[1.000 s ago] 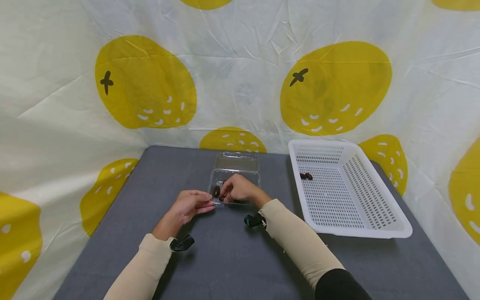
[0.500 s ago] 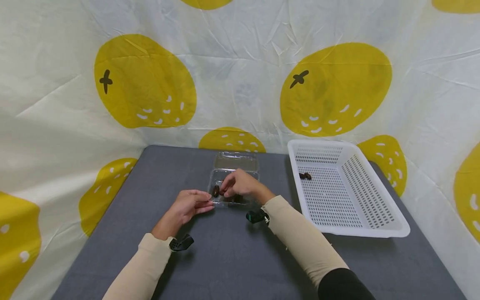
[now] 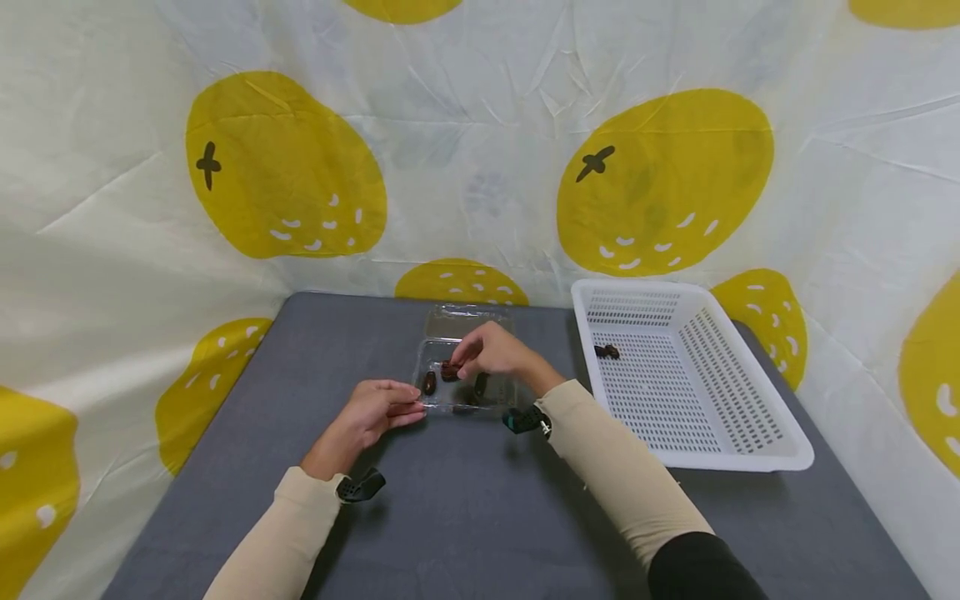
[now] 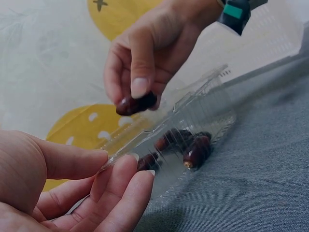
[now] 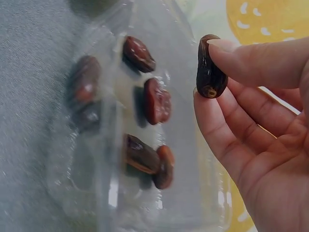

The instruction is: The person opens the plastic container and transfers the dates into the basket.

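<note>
A clear plastic clamshell container [image 3: 465,400] lies with its lid folded back in the head view. My left hand [image 3: 375,412] pinches its near left edge between thumb and fingers. Over the container, my right hand [image 3: 495,350] holds a dark brown date [image 5: 211,67] between thumb and fingertips, above the container floor in the left wrist view. Several other glossy dates lie inside, among them a reddish wrinkled date [image 5: 157,101] and a date [image 3: 429,383] close to the left wall.
To the right stands a white perforated plastic basket [image 3: 697,454] with a few dark dates [image 3: 607,352] by its left wall. Both are on a grey cloth-covered table [image 3: 450,517]. A white curtain [image 3: 480,167] with yellow fruit prints hangs behind.
My right hand has risen from low in the container and shifted back and slightly right, uncovering dates there. The left hand keeps its hold on the edge.
</note>
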Demonstrator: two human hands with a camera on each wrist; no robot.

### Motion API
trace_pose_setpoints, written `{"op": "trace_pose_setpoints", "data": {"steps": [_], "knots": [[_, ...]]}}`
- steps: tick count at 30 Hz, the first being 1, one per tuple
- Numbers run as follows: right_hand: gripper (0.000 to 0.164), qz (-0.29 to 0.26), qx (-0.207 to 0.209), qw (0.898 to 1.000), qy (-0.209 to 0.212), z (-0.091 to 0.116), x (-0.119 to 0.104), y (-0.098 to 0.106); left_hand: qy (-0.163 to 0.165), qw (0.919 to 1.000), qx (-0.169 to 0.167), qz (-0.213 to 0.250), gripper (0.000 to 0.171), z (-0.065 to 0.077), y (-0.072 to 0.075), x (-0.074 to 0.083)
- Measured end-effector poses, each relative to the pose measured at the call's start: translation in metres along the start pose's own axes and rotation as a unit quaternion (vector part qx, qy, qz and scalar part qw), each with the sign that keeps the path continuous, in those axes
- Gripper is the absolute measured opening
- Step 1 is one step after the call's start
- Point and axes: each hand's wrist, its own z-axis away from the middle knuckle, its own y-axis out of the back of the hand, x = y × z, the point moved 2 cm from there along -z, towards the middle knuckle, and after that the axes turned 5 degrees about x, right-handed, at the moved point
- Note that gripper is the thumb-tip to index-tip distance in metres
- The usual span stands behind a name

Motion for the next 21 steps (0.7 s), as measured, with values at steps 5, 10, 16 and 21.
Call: {"op": "trace_pose_setpoints", "data": {"steps": [5,10,16,21], "knots": [[0.02,-0.004,0.013,1.0,0.001,0.005,-0.003,0.012,-0.001,1.0,0.001,-0.002,0.034,0.002,-0.001,0.0],[0.02,0.001,0.023,1.0,0.003,0.011,-0.002,0.026,0.001,0.9999,0.007,-0.009,0.031,0.002,-0.002,0.001],[0.022,-0.004,0.037,0.999,-0.003,0.022,-0.003,0.047,0.002,0.9999,0.008,-0.013,0.03,0.003,-0.003,0.0],[0.021,-0.004,0.05,0.999,-0.006,0.029,0.0,0.063,0.0,0.9999,0.007,-0.011,0.029,0.004,-0.002,0.0]]}}
